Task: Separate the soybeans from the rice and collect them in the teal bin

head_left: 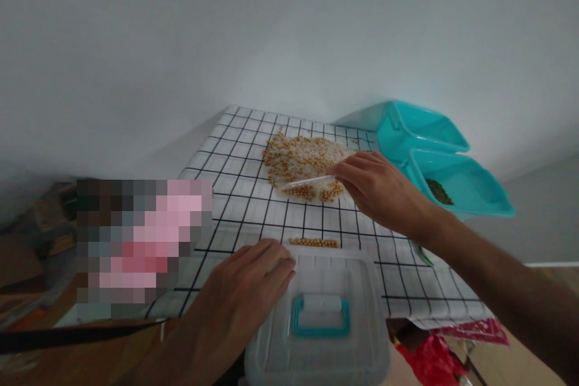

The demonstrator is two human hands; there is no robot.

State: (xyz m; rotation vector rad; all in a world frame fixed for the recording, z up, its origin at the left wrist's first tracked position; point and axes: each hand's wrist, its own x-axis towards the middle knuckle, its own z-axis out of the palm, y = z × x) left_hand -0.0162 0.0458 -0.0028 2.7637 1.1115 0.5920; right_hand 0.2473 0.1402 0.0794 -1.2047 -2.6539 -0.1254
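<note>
A loose heap of round yellow beans mixed with small whitish grains [301,154] spreads just beyond and to the left of the right fingers, with its near-right edge partly hidden behind them. A thin, straight, pale translucent stick [307,181] runs leftward from those fingers, over the near side of the heap. The fingers of the right hand [382,190] are pinched together on the stick's right end.

Just ahead and to the right of the left fingers, a short straight row of round yellow beans [313,242] lies along the far edge of a clear, lidded plastic box [312,362]. The fingers of the left hand [256,277] lie close together, bent over the box's far left corner; whether they grip it cannot be told. Nearer than those fingers and to their right is the lid's turquoise plastic handle [321,333].

Under the heap is a desk with a white, black-gridded top [242,202]. To the right of the right fingers stand two turquoise plastic bins [484,190], one beyond the other, the nearer holding a small dark-green heap [438,192].
</note>
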